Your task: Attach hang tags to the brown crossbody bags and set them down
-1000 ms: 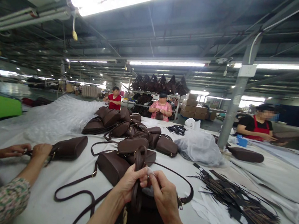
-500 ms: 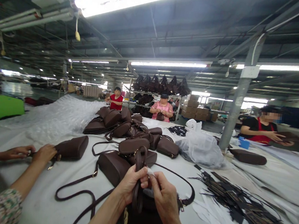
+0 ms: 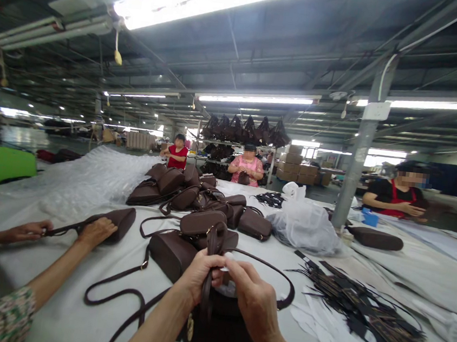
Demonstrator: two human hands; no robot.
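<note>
A dark brown handbag (image 3: 227, 334) stands upright right in front of me, with a gold charm (image 3: 190, 330) hanging at its left side. My left hand (image 3: 196, 276) is closed around the bag's looped handle (image 3: 207, 296). Just right of it, the fingers of my right hand (image 3: 256, 293) pinch a small thin white piece (image 3: 227, 256) beside the handle. Its exact kind is hard to make out. Behind my hands lies another brown handbag (image 3: 170, 255), and a long shoulder strap (image 3: 117, 292) curls over the table to the left.
Brown bags (image 3: 194, 189) are heaped further back. At left, a co-worker's hands (image 3: 97, 232) handle another bag (image 3: 123, 222). A clear plastic bag (image 3: 308, 225), a metal post (image 3: 353, 173) and black tags (image 3: 376, 317) are on the right. Several people work beyond.
My right hand has shifted slightly right and its fingers have straightened somewhat; my left hand keeps the handle. The co-worker's near hand at left has moved right along the bag.
</note>
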